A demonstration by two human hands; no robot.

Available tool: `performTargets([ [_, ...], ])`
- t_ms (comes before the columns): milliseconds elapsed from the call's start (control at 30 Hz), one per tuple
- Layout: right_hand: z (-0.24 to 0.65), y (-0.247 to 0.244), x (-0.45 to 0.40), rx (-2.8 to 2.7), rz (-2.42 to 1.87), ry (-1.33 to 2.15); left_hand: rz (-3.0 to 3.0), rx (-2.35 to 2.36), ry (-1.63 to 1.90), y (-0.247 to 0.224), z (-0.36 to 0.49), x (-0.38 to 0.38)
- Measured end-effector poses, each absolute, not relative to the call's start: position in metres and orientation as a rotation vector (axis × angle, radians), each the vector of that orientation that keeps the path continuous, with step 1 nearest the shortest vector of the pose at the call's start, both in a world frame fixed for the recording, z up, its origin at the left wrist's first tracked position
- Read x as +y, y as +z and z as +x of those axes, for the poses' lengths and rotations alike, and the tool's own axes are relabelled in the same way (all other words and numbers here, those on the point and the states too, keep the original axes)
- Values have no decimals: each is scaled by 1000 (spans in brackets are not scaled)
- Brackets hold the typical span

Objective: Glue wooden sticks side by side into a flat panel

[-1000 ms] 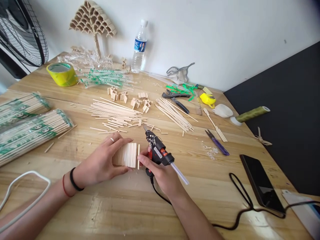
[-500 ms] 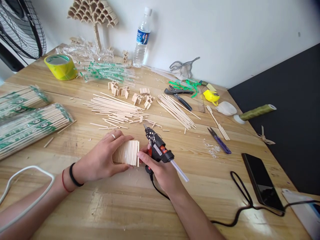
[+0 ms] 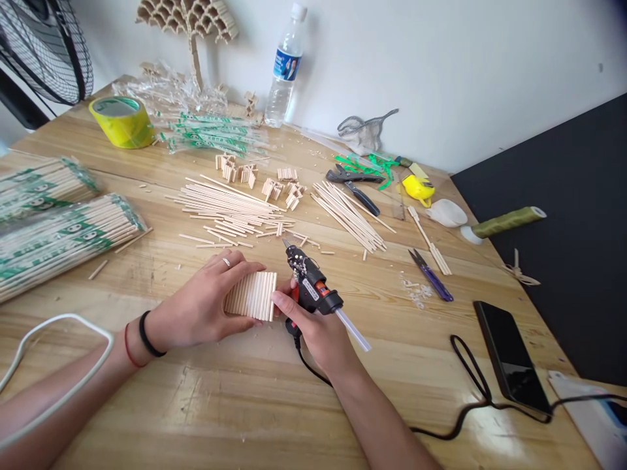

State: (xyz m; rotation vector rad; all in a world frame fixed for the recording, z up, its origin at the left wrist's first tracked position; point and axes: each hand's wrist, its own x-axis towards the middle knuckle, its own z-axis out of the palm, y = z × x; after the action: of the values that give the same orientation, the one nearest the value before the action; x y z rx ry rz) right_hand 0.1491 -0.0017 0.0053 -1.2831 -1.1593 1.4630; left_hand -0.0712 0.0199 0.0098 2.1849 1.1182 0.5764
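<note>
The small flat panel of pale wooden sticks glued side by side (image 3: 251, 296) lies on the light wooden bench (image 3: 206, 405) directly in front of the person, and everything here is placed against it. Its sticks run away from the person, so the panel's long edges face left and right, and its right edge is the one that matters: the right hand (image 3: 318, 329) sits just beside that edge, with a fingertip touching the outermost stick. The left hand (image 3: 206, 303) lies on the opposite side, palm down over the panel's left half, thumb along the near edge and fingers over the far edge, a grasping grip that pins the panel to the bench. The right hand's grip is clenched around the handle of the black and orange hot glue gun (image 3: 311, 287), which stands just right of the panel, its nozzle pointing away from the person and slightly left, past the panel's far right corner, while a clear glue stick juts out behind toward the right. The gun's black power cord (image 3: 470, 398) trails off right of the panel. Both forearms come in low from the near bench edge, wrists close to the surface. Beyond the panel lies a loose spread of long thin bamboo skewers (image 3: 225, 205).
</note>
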Motion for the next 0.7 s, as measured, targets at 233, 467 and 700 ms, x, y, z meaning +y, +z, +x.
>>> performTargets([
  [233, 150, -1, -3, -1118, -1284, 1491, 2205, 1109, 586, 5, -72, 20],
  [467, 150, -3, -4, -1057, -1288, 1505, 2215, 1096, 591, 7, -72, 21],
  [700, 148, -1, -4, -1026, -1313, 1527, 2188, 1140, 602, 7, -72, 19],
])
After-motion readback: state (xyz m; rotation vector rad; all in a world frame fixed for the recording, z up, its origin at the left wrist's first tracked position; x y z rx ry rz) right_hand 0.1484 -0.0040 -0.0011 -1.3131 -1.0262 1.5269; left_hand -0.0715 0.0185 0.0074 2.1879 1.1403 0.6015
